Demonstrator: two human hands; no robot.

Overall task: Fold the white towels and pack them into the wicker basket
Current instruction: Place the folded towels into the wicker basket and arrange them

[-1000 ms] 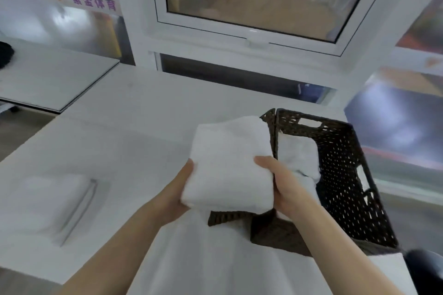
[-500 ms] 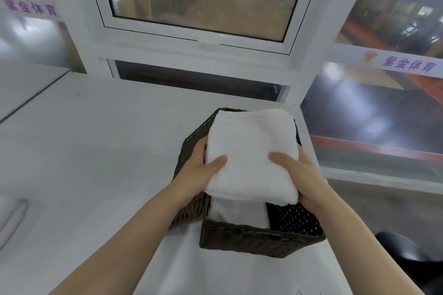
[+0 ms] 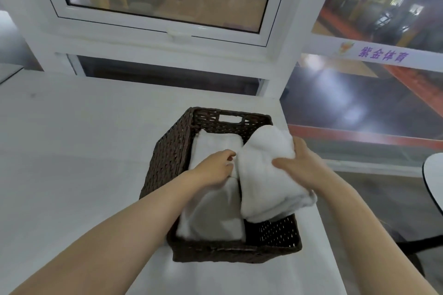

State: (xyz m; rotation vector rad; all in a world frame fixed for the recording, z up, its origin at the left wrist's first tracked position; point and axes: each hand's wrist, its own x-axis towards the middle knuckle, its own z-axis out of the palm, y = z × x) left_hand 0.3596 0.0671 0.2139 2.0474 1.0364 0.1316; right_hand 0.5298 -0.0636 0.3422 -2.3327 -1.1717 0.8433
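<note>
A dark brown wicker basket [image 3: 167, 151] stands on the white table near its right edge. Folded white towels [image 3: 213, 218] lie packed along its left side. My right hand [image 3: 302, 163] grips another folded white towel [image 3: 266, 175], tilted on edge over the basket's right half, its lower end hanging above the bare right compartment. My left hand [image 3: 215, 167] reaches into the basket between the packed towels and the held towel, fingers curled against the cloth; whether it holds any towel I cannot tell.
The white table [image 3: 72, 151] stretches left and forward of the basket. A white window frame [image 3: 167, 38] rises behind it. The table's right edge runs just beside the basket, with floor and a round white tabletop [image 3: 434, 182] beyond.
The folded towel, held flat over the basket by both hands, has tipped onto its edge and shifted to the right side. My left hand left it and went down beside the packed towels.
</note>
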